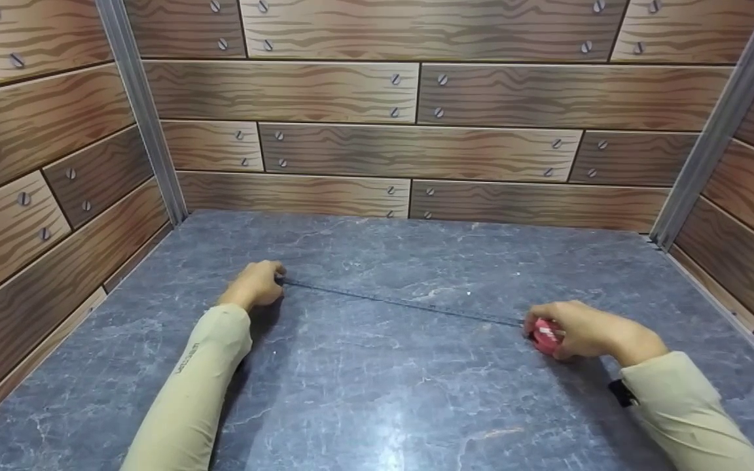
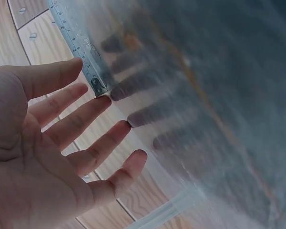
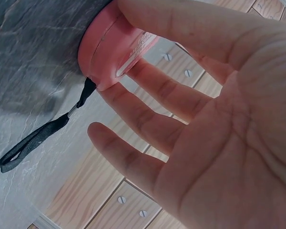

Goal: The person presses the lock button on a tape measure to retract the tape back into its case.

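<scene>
On the grey marbled table, a red tape measure (image 1: 546, 336) has its dark, thin blade (image 1: 403, 303) drawn out leftward. My right hand (image 1: 576, 330) grips the case, with thumb and fingers around it. A black wrist strap (image 3: 35, 143) trails from the case in the right wrist view. At the blade's far end is my left hand (image 1: 256, 284). The left wrist view shows a metal end hook (image 2: 98, 87) right at a fingertip (image 2: 104, 99), with the thumb beside the numbered blade. The left fingers are spread and mostly straight.
The table (image 1: 351, 405) is glossy and reflects light near the front. Panels with a wood-plank print (image 1: 495, 98) stand behind and on both sides. Grey metal posts (image 1: 148, 118) mark the two back corners.
</scene>
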